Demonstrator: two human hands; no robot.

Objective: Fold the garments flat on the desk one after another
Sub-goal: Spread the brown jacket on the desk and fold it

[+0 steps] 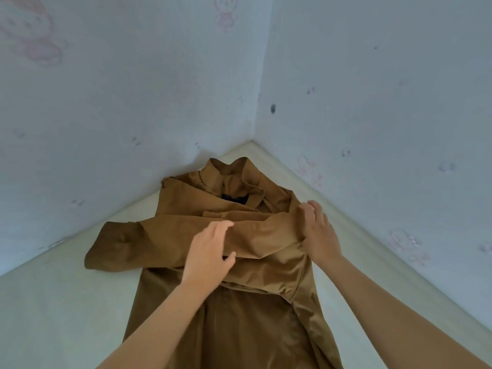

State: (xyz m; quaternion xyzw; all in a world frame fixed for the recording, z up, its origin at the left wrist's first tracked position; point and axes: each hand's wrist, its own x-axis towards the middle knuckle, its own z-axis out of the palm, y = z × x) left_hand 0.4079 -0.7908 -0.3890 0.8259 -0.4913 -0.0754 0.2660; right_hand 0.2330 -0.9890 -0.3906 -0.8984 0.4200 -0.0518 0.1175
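On the corner desk (53,302) | brown coat (239,328), sleeve (149,241) laid across | left hand (210,249), right hand (318,230) both flat-fingered, pressing | best keep shoulder crease pinned, smooth cuffward

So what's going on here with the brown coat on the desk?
A person is folding a brown coat on the pale desk, collar toward the wall corner. One sleeve lies across the chest. The left hand rests flat on that sleeve; the right hand sits at the shoulder fold, though whether it pinches cloth is unclear.
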